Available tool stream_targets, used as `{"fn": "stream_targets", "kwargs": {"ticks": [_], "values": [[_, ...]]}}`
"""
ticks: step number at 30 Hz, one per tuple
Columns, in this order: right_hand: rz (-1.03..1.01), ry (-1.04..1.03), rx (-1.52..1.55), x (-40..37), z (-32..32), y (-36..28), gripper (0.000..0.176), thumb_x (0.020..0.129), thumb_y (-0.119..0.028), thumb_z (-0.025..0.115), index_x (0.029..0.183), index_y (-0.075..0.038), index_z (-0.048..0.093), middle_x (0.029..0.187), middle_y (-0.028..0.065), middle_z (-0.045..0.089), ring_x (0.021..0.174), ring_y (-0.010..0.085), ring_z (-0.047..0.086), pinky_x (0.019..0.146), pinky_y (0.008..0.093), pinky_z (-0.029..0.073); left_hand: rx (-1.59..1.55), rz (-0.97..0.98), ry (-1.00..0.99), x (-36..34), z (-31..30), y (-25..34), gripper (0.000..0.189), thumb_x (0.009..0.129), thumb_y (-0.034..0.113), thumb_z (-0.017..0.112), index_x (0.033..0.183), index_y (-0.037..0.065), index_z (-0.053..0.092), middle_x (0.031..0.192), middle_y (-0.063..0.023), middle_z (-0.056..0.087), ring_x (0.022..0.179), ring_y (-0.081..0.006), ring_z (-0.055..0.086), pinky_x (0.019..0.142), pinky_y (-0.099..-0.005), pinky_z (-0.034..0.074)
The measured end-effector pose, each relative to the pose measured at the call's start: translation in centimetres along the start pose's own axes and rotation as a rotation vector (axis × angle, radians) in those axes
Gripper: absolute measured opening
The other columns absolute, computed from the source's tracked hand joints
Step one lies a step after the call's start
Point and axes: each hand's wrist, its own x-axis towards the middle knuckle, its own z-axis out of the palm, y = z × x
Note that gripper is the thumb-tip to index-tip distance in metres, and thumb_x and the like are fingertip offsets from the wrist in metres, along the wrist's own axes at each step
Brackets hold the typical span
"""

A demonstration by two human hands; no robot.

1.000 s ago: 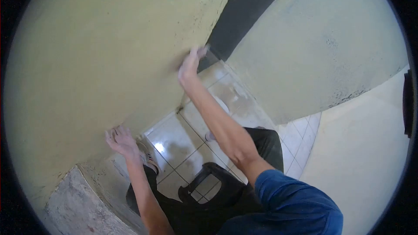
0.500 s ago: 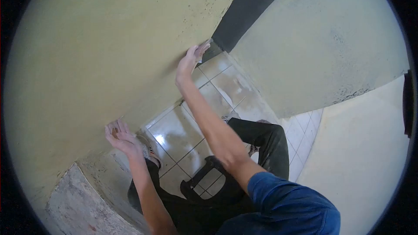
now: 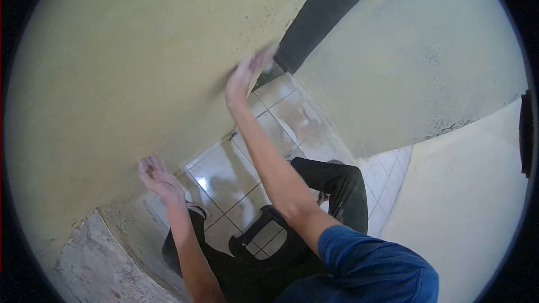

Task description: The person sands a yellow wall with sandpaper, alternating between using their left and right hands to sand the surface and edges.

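Observation:
My left hand (image 3: 161,179) is at the lower left beside the pale yellow-green wall (image 3: 135,67), palm up and fingers apart. A small brownish patch shows between its thumb and fingers; I cannot make out what it is. Near the dark grey vertical band (image 3: 325,11), my right hand (image 3: 246,76) lies against or very close to the same wall, low down by the corner. Its fingers are smeared by motion, so anything under them is hidden. Both hands look dusty.
White floor tiles (image 3: 227,165) with dusty smudges lie below the wall. My bent legs in dark trousers (image 3: 337,182) are over them. A second pale wall (image 3: 404,67) stands at the right. A rough grey ledge (image 3: 101,258) is at the lower left.
The fingers of my right hand have blurred and shifted slightly up along the wall. My left hand has barely moved. The whole view has shifted a little.

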Motion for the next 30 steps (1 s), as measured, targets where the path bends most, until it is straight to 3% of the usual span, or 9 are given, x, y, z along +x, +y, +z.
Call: {"fn": "stream_targets", "kwargs": {"ticks": [4, 6, 9, 11, 17, 20, 24, 27, 30], "values": [[0.423, 0.014, 0.344, 0.3, -0.7, -4.3, 0.065, 0.106, -0.030, 0.028, 0.154, 0.001, -0.003, 0.163, 0.0150, -0.008, 0.150, 0.0245, -0.011, 0.121, 0.0333, -0.004, -0.036, -0.042, -0.030, 0.3, -0.9, 0.5, 0.077, 0.095, 0.051, 0.048, 0.148, 0.000, 0.025, 0.154, -0.0173, 0.027, 0.145, -0.0303, 0.025, 0.120, -0.0443, 0.010], [0.098, -0.009, 0.382, 4.4, 0.1, -8.5, 0.066, 0.106, -0.031, 0.030, 0.154, 0.001, -0.002, 0.163, 0.0160, -0.007, 0.150, 0.0245, -0.009, 0.121, 0.0326, -0.002, -0.064, -0.048, -0.042, 0.6, -1.7, 0.2, 0.076, 0.094, 0.052, 0.048, 0.147, 0.000, 0.028, 0.153, -0.0168, 0.029, 0.145, -0.0300, 0.026, 0.119, -0.0436, 0.010], [-0.324, -0.375, -0.184, 11.0, -0.1, -13.1, 0.060, 0.101, -0.020, 0.031, 0.153, 0.003, 0.011, 0.162, 0.0207, 0.002, 0.149, 0.0372, -0.002, 0.119, 0.0479, -0.006, -0.075, -0.061, -0.029, 0.4, -1.4, 0.3, 0.066, 0.093, 0.048, 0.053, 0.136, 0.000, 0.038, 0.144, -0.0167, 0.038, 0.143, -0.0320, 0.028, 0.117, -0.0442, 0.019], [-0.628, 0.003, -0.014, 11.6, 1.0, -16.3, 0.065, 0.102, -0.027, 0.030, 0.156, -0.003, 0.002, 0.163, 0.0178, -0.005, 0.150, 0.0354, -0.010, 0.117, 0.0500, -0.011, -0.086, -0.064, -0.012, 0.3, -1.0, 0.5, 0.061, 0.094, 0.047, 0.054, 0.132, 0.001, 0.040, 0.142, -0.0162, 0.040, 0.142, -0.0317, 0.030, 0.117, -0.0439, 0.021], [0.161, -0.024, 0.011, -4.3, 1.0, 3.5, 0.066, 0.103, -0.027, 0.027, 0.153, 0.004, -0.001, 0.162, 0.0197, -0.011, 0.149, 0.0327, -0.014, 0.119, 0.0463, -0.009, -0.063, -0.034, 0.003, 0.1, 0.2, 0.0, 0.061, 0.094, 0.046, 0.054, 0.133, 0.002, 0.039, 0.143, -0.0169, 0.039, 0.141, -0.0314, 0.030, 0.116, -0.0434, 0.022], [0.243, 0.102, 0.230, -1.4, 2.3, -1.4, 0.063, 0.106, -0.031, 0.023, 0.154, 0.002, -0.001, 0.163, 0.0151, -0.011, 0.150, 0.0281, -0.009, 0.121, 0.0376, -0.005, -0.119, -0.043, 0.001, 0.6, -0.5, 0.6, 0.064, 0.093, 0.049, 0.053, 0.134, 0.001, 0.041, 0.150, -0.0155, 0.033, 0.145, -0.0295, 0.025, 0.118, -0.0418, 0.014], [-0.389, -0.173, -0.187, 7.7, -0.1, -16.5, 0.062, 0.101, -0.022, 0.028, 0.152, 0.007, 0.007, 0.161, 0.0238, 0.000, 0.150, 0.0362, -0.008, 0.119, 0.0477, -0.010, -0.162, -0.097, -0.008, 0.8, -1.6, 0.4, 0.056, 0.093, 0.049, 0.053, 0.125, 0.003, 0.047, 0.148, -0.0134, 0.035, 0.143, -0.0283, 0.028, 0.117, -0.0394, 0.014], [-0.602, -0.061, -0.151, 10.2, 1.3, -18.4, 0.065, 0.103, -0.027, 0.028, 0.155, 0.000, 0.001, 0.163, 0.0190, -0.005, 0.150, 0.0358, -0.010, 0.117, 0.0507, -0.012, -0.123, -0.104, -0.085, 0.6, -1.1, 1.0, 0.089, 0.091, 0.048, 0.056, 0.150, -0.005, 0.014, 0.155, -0.0214, 0.023, 0.147, -0.0310, 0.020, 0.119, -0.0411, 0.016], [-0.322, -0.030, -0.136, 3.1, 1.2, -8.5, 0.063, 0.100, -0.018, 0.029, 0.152, 0.007, 0.004, 0.162, 0.0221, -0.002, 0.150, 0.0358, -0.009, 0.119, 0.0472, -0.010, -0.112, -0.075, -0.069, 0.7, -0.2, 0.8, 0.094, 0.090, 0.049, 0.057, 0.151, -0.005, 0.011, 0.156, -0.0219, 0.021, 0.148, -0.0307, 0.017, 0.119, -0.0410, 0.016]]}}
